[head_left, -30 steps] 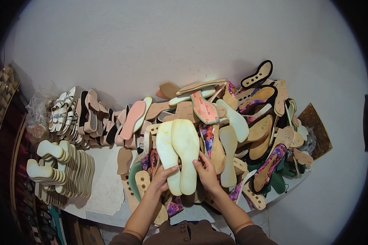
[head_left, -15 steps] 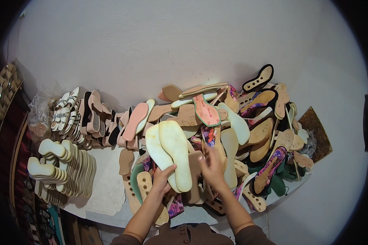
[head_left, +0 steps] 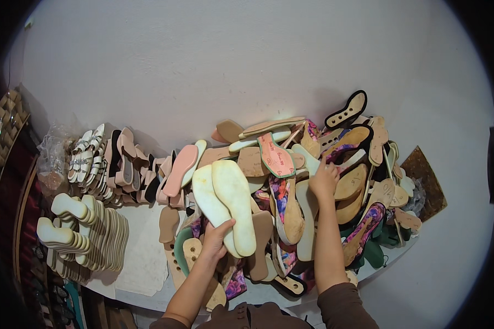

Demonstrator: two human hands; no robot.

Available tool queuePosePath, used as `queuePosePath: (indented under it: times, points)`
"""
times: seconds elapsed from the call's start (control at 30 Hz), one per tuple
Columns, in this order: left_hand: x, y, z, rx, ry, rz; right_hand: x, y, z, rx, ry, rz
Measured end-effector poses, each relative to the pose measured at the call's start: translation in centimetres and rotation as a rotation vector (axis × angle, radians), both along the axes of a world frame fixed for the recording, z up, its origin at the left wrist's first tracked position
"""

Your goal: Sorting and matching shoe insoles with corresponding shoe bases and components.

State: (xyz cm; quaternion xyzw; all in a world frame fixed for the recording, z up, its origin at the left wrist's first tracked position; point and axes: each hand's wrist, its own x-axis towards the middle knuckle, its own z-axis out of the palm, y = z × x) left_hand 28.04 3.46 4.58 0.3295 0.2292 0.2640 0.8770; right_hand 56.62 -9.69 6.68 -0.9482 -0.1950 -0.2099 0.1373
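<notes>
The light is soft and moderate, leaving the wall (head_left: 230, 66) a muted grey, with a small brighter patch on it just above the heap of footwear parts (head_left: 293, 225) at mid-frame. A faint, blurry-edged shadow lies on the wall to the left of the black-edged sole (head_left: 346, 112), upper right of centre. The pale insoles (head_left: 236, 203) at centre are among the brightest surfaces, while the lower left sinks into deep shadow. Small glints mark the clear plastic bag (head_left: 55, 145) at left. The right hand (head_left: 325, 180) looks slightly soft. Fisheye distortion bows the table's edge (head_left: 132, 298), and black vignetting rounds off the corners.
</notes>
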Motion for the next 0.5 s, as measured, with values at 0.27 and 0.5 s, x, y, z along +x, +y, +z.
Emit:
queuePosePath:
  times: [0.27, 0.5]
  points:
    - [3.1, -1.0, 1.8, -0.006, -0.003, -0.082, 2.6, -4.3, 2.5, 0.794, 0.384, 0.269]
    - [3.4, -1.0, 1.5, -0.011, -0.03, -0.08, 0.3, -4.7, 3.4, 1.291, 1.257, 0.647]
